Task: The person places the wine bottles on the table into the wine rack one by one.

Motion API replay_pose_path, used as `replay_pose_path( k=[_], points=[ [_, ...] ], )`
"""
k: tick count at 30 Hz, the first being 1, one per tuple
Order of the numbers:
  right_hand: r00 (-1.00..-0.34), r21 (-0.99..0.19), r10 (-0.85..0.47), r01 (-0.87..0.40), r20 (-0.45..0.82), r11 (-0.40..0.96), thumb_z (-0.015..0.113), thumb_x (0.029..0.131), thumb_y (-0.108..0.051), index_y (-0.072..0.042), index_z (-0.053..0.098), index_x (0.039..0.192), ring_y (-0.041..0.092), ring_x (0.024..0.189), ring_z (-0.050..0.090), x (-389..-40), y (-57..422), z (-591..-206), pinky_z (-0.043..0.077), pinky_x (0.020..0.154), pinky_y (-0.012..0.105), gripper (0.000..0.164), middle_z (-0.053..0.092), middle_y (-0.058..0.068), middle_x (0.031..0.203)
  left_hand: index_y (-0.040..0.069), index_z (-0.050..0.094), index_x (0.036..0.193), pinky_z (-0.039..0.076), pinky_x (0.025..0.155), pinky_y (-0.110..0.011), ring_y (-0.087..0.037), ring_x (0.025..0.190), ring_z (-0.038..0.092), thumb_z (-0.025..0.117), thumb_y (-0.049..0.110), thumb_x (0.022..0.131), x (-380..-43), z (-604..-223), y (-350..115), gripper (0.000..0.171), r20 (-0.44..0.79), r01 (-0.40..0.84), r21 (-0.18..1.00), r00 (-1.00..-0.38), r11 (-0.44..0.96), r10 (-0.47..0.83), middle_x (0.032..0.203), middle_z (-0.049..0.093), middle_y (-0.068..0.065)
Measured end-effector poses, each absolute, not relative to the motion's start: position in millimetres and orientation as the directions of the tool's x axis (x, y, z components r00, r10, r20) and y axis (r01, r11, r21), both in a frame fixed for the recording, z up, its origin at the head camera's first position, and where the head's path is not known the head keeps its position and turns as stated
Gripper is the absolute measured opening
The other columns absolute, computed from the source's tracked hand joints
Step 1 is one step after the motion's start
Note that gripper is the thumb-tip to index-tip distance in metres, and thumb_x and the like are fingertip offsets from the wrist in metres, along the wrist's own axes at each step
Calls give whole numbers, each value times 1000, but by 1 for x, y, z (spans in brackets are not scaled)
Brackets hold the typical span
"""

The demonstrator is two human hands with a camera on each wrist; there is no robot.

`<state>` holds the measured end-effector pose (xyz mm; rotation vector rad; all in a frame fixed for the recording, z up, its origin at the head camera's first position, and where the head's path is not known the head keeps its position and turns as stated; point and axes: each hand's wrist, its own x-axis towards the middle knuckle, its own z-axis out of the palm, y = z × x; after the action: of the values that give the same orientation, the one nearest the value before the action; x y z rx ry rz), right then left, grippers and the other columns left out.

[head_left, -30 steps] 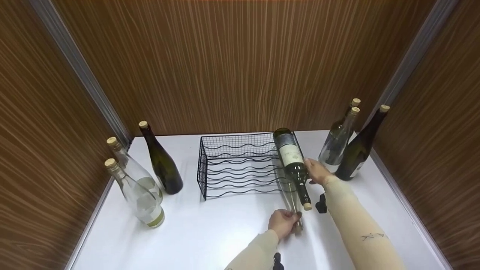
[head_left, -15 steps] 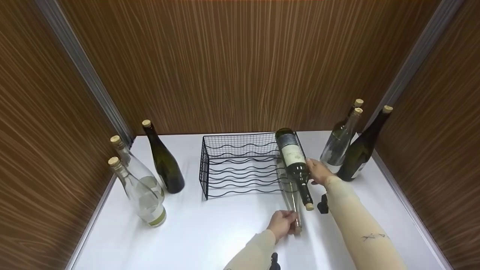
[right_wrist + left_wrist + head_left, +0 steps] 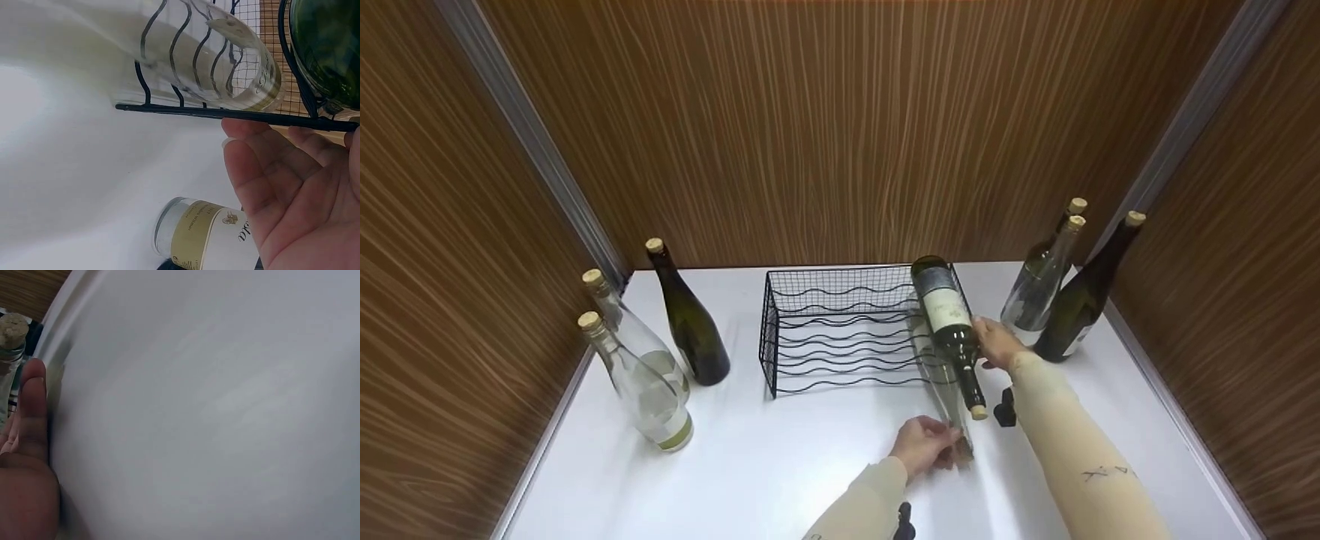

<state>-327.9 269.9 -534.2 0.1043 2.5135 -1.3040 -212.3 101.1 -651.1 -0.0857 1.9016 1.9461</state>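
Note:
A clear glass bottle [image 3: 935, 386] lies in the right end of the black wire wine rack [image 3: 769, 349], its neck sticking out in front. My left hand [image 3: 919, 446] pinches that neck close to its cork; the left wrist view has the cork [image 3: 12, 331] just past my thumb. Resting above the clear bottle is a dark green wine bottle [image 3: 947, 309], label up, corked end forward. My right hand [image 3: 996, 343] is at the rack's right side beside the green bottle. In the right wrist view its fingers [image 3: 247, 174] extend along the outside of the rack's edge bar [image 3: 253, 117], touching it.
Two clear corked bottles [image 3: 660, 420] and a dark one [image 3: 697, 345] stand at the left of the white table [image 3: 780, 465]. At the back right stand a clear bottle [image 3: 1027, 296] and two dark ones, one of them [image 3: 1072, 311] nearest the side wall. Wood-grain walls enclose three sides.
The clear bottle's neck has shifted slightly to the right with my left hand, its corked end blurred. My right hand and the green bottle stay where they were half a second ago.

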Motion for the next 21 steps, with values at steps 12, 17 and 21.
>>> replay_pose_path(
  k=[12,17,21],
  points=[
    [-949,-773,-68,207,-307,600,14,98,-44,3,38,128,35,97,57,-328,270,-534,48,79,50,61,54,23,107,14,67,61,42,46,-22,-25,48,61,67,50,75,-207,-644,109,39,-297,-218,932,-918,290,264,54,62,-7],
    [-949,-766,-55,215,-310,606,14,99,-43,2,40,126,29,92,58,-328,270,-534,50,75,46,59,55,18,101,16,66,58,37,47,-22,-15,46,55,60,51,80,-207,-645,110,42,-257,-146,921,-925,362,281,50,60,-4],
    [-952,-773,-58,207,-300,599,15,100,-38,3,42,124,30,91,58,-328,270,-535,50,74,47,54,55,20,101,19,63,58,38,50,-22,-10,46,50,55,54,83,-206,-648,110,44,-248,-124,911,-927,393,282,47,56,2]
  ],
)
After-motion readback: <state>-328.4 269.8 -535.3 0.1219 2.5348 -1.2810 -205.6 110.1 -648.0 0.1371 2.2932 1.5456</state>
